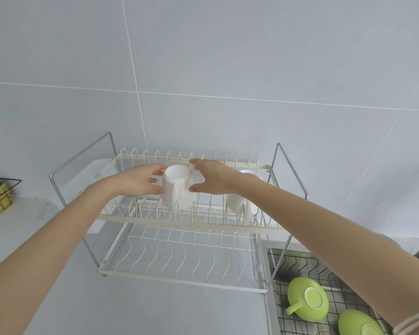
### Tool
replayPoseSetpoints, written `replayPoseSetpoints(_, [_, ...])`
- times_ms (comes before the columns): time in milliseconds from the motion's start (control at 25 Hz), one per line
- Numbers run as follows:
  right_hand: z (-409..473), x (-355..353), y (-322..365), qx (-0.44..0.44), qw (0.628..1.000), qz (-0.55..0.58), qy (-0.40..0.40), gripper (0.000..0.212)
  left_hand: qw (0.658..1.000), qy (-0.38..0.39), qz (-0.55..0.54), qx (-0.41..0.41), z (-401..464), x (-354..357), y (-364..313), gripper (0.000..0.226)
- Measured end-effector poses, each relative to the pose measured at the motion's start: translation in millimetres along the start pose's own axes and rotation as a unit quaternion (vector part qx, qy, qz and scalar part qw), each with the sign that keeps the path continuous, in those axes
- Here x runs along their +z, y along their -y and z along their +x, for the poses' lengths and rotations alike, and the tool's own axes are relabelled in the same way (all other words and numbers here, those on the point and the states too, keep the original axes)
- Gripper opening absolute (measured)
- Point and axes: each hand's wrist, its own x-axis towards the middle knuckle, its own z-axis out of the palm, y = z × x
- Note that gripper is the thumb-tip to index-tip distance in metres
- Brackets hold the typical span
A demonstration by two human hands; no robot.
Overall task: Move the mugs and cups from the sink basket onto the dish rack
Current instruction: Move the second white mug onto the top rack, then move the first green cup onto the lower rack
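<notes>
The left hand (140, 180) and right hand (212, 176) flank a white mug (177, 189) on the upper tier of the dish rack (179, 220). Both hands are half open with fingers curled toward the mug's sides; whether the fingertips press the wall or just clear it I cannot tell, though the mug appears to rest among the tines, mouth up, handle facing the viewer. At three o'clock from it a second white mug (240, 204) lies tilted on the same tier, partly behind the right forearm. The lower tier shows nothing on it. At five o'clock, low in the frame, the sink basket (298, 264) holds two green cups (307, 299), upside down. By this look two pieces are racked and at least those two remain; the basket's far corner is out of frame.
</notes>
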Motion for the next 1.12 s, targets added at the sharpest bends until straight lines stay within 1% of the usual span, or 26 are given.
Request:
replayPoseSetpoints(80, [-11.4,-8.7,-1.2,-0.003,0.999,-0.032,0.000,0.068,0.998,-0.023,0.064,-0.001,-7.1,-3.5,-9.3,0.062])
replayPoseSetpoints(200, [-32.7,-21.8,-2.1,-0.010,0.996,-0.089,-0.009,0.064,0.980,-0.057,0.189,0.017,-25.0,-6.4,-34.6,0.059])
replayPoseSetpoints(320, [-62.4,-35.5,-5.5,-0.016,0.991,-0.132,-0.029,0.062,0.964,-0.086,0.250,0.033,-44.7,-6.9,-61.1,0.058])
replayPoseSetpoints(440, [-101.2,-47.1,-12.1,-0.014,0.988,-0.142,-0.058,0.061,0.946,-0.123,0.295,0.053,-67.5,2.9,-90.1,0.059])
replayPoseSetpoints(560, [-144.0,-52.4,-25.0,0.000,0.987,-0.127,-0.096,0.060,0.928,-0.163,0.320,0.100,-85.1,26.0,-123.4,0.061])
replayPoseSetpoints(640, [-170.8,-52.2,-37.3,0.015,0.986,-0.121,-0.114,0.062,0.923,-0.177,0.323,0.115,-91.8,44.7,-143.7,0.062])
replayPoseSetpoints(920, [-245.7,-41.4,-93.9,0.087,0.981,-0.120,-0.125,0.067,0.925,-0.151,0.314,0.151,-88.1,111.3,-203.8,0.065])
replayPoseSetpoints(1120, [-286.5,-39.4,-144.9,0.130,0.980,-0.114,-0.100,0.069,0.928,-0.131,0.307,0.169,-80.2,158.4,-247.8,0.065])
